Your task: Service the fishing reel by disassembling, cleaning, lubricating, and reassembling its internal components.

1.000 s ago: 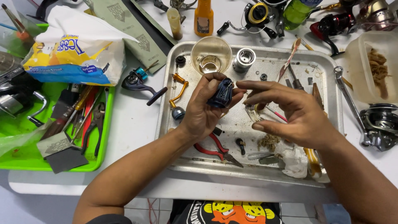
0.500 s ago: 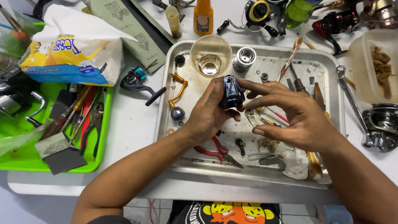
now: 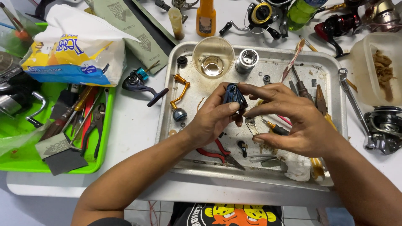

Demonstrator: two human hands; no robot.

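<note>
Far left: green tray point(image 3: 25, 159) on your worktop point(image 3: 134, 125), crowded with pliers, brushes and scrapers; a white and yellow bag point(image 3: 75, 50) lies behind it.
Left of centre: dark reel handle point(image 3: 140, 83) lies loose on the worktop, just beside the metal tray point(image 3: 167, 113).
Tray, left part: orange crank arm point(image 3: 180, 90) and clear cup point(image 3: 213, 56); red-handled pliers point(image 3: 215, 152) lie under your wrist.
Left hand point(image 3: 213, 121): closed around the dark blue reel body point(image 3: 234, 95), thumb and fingers pinching it from below.
Reel body: raised above the tray centre, long axis roughly upright, tilted slightly away from you.
Right hand point(image 3: 293, 121): fingers spread, not gripping; index fingertip touches the body's right side.
Key relation: the body sits between both hands, and your left carries it.
Far right: silver wrench point(image 3: 354, 104), plastic tub point(image 3: 377, 71), silver reel point(image 3: 387, 125).
</note>
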